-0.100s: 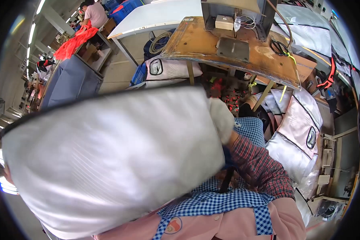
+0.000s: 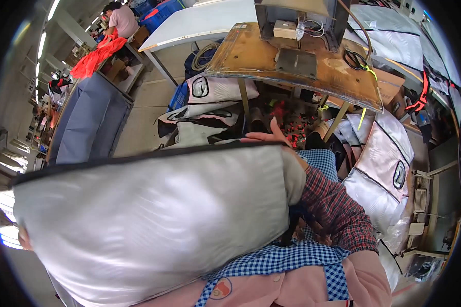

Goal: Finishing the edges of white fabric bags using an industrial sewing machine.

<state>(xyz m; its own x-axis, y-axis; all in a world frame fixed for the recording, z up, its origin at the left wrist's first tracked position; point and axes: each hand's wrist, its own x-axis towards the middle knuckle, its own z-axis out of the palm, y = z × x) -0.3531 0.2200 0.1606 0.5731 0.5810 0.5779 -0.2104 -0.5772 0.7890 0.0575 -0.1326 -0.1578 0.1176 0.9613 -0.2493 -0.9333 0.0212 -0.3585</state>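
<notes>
A large silvery-white fabric piece (image 2: 153, 220) with black edging along its far side spreads in front of my body, its surface smooth and slightly bulging. Beyond its far right corner my right hand (image 2: 269, 135) shows, fingers stretched out and apart along the black edge; part of the palm is hidden behind the cloth. A pale flap (image 2: 295, 179) hangs at that corner, next to my plaid sleeve. Only a sliver of my left hand (image 2: 24, 238) appears at the piece's left edge, its fingers hidden.
Ahead stands a worn wooden worktable (image 2: 230, 53) with black scissors (image 2: 356, 60). More silvery pieces (image 2: 381, 158) with oval windows lie at the right, others (image 2: 223, 89) beneath the table. A white table (image 2: 200, 23) and a seated person (image 2: 122, 21) are farther back.
The far edge of the fabric piece has dropped toward me, uncovering more floor and pieces behind it. My right hand's fingers have come into sight above the edge.
</notes>
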